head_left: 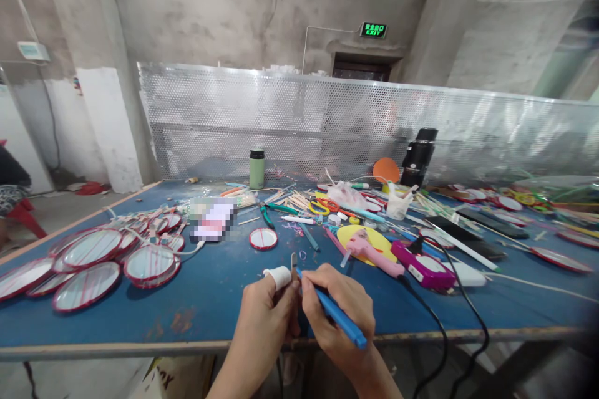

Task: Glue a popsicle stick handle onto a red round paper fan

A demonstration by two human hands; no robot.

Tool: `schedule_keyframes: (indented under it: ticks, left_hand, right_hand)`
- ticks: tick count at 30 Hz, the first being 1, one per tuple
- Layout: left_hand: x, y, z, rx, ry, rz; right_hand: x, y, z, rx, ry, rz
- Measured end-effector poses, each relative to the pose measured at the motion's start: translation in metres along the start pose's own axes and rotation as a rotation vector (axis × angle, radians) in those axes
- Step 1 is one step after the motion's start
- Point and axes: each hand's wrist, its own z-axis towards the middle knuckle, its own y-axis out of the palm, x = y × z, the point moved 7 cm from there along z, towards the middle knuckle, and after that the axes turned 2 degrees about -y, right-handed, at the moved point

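Observation:
My left hand (267,315) is closed near the table's front edge, with white tape (279,277) wrapped round one digit. Pinched upright in it is a small flat stick with a rounded end (294,260); its lower part is hidden by the fingers. Close beside it, my right hand (337,308) grips a blue pen (345,322), whose tip end meets or nearly meets the stick. I cannot tell whether they touch. Beyond both hands, a small round disc with a red rim (262,239) lies flat on the blue table (219,299).
Red-rimmed discs (88,283) are piled at the left, near a phone (214,219) on a white cable. To the right lie a pink glue gun (369,250) on a yellow disc, and a purple box (423,265). Scissors (322,206), sticks, a green bottle (256,169) and a black flask (418,159) stand behind.

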Motion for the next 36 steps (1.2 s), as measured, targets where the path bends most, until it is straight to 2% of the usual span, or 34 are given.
schedule_keyframes:
  ticks: [24,36]
  left_hand:
    - [-0.0003,0.0008,0.0001,-0.001,0.008,0.011]
    - [-0.0019,0.0003,0.0001,0.004,-0.005,-0.015]
  right_hand:
    - [0.0004,-0.0017,-0.0001,0.009,0.027,-0.016]
    - [-0.0049,-0.0009,0.0002,0.001,-0.037,0.008]
